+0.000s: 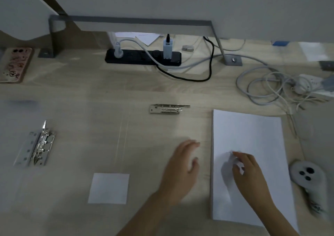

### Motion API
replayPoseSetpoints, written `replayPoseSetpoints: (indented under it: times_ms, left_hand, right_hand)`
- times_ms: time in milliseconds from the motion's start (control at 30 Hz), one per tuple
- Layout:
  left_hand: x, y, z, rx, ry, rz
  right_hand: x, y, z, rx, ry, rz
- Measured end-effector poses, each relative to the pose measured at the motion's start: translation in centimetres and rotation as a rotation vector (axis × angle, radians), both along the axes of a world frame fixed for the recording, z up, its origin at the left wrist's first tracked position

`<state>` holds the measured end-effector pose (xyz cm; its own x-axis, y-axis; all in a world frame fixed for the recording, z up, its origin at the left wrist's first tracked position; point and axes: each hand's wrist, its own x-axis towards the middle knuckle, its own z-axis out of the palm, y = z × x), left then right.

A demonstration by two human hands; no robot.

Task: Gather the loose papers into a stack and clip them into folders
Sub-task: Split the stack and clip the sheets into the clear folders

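A stack of white papers (253, 134) lies flat on the wooden desk at the right. My right hand (247, 170) hovers over its middle with loosely curled fingers, their tips close to the top sheet, and casts a shadow on it. Left of the stack my left hand (180, 168) is over the desk, fingers relaxed and spread, holding nothing. A metal folder clip (168, 108) lies at the centre and a second, raised clip (37, 146) at the left, both on what look like clear folders. A white label square (109, 188) sits near the front.
A grey controller (307, 174) lies right of the papers. Tangled white cables (267, 85) fill the back right. A black power strip (142, 57) with plugs sits at the back centre, and a phone (15, 64) at the far left.
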<state>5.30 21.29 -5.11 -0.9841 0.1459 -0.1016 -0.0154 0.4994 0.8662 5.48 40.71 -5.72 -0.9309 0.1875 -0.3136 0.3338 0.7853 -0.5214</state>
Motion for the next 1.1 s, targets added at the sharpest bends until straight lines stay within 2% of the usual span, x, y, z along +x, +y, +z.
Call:
replayPoseSetpoints:
  times_ms: [67, 133, 267, 400, 733, 967, 1100]
  left_hand:
    - [0.3, 3.7, 1.2, 0.164, -0.302, -0.027]
    - [0.0, 6.1, 1.1, 0.232, -0.568, 0.076]
    - [-1.6, 7.7, 0.0, 0.329, -0.76, 0.306]
    - [-3.1, 7.5, 0.1, 0.256, -0.72, 0.314]
    - [-3.2, 8.9, -0.1, 0.192, -0.813, 0.377]
    - [-1.0, 8.1, -0.6, 0.378, -0.756, 0.28]
    - [0.2, 8.2, -0.9, 0.421, -0.687, 0.207]
  right_hand:
    - [0.3, 0.3, -0.5, 0.036, 0.009, 0.05]
    - [0.6, 0.5, -0.7, 0.057, 0.026, 0.092]
    - [0.9, 0.7, -0.8, 0.054, 0.031, 0.137]
    - [1.0, 1.0, -1.0, 0.04, 0.041, 0.151]
    - [0.8, 1.4, -0.7, -0.015, 0.047, 0.122]
    - [0.5, 1.7, -0.2, -0.086, 0.014, 0.117]
    - [0.3, 1.7, 0.6, -0.201, -0.027, 0.03]
